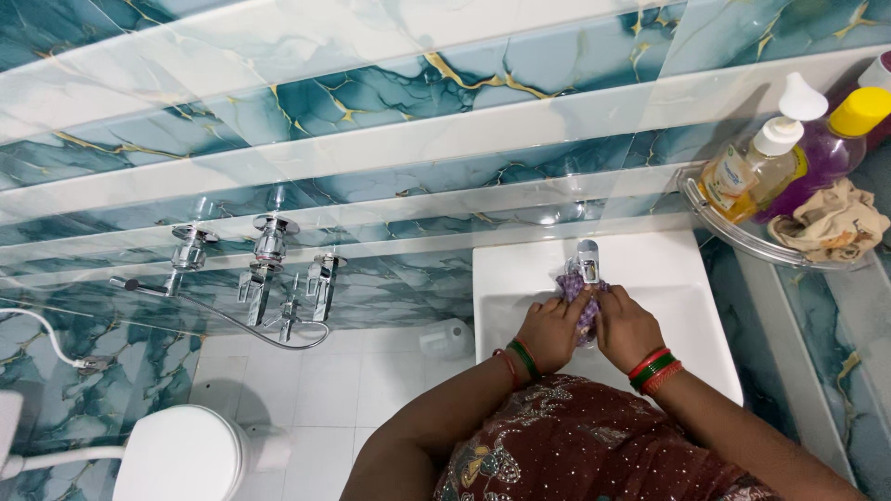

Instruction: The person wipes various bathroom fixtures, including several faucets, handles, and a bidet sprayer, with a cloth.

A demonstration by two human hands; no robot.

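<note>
Far right: corner shelf (715, 221) stocked with soap bottles (754, 167) and a crumpled cloth (831, 224). Left wall: chrome valves (269, 260) mounted. Near left: white toilet (181, 455) placed on the floor.

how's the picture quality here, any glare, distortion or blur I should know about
Head view: bright, even light, with soft glare streaks on the glossy marbled wall tiles; wide-angle distortion tilts and bows the tile lines; the left hand and right hand on the purple cloth under the chrome tap are reasonably sharp; only faint shadows in the white sink.
</note>
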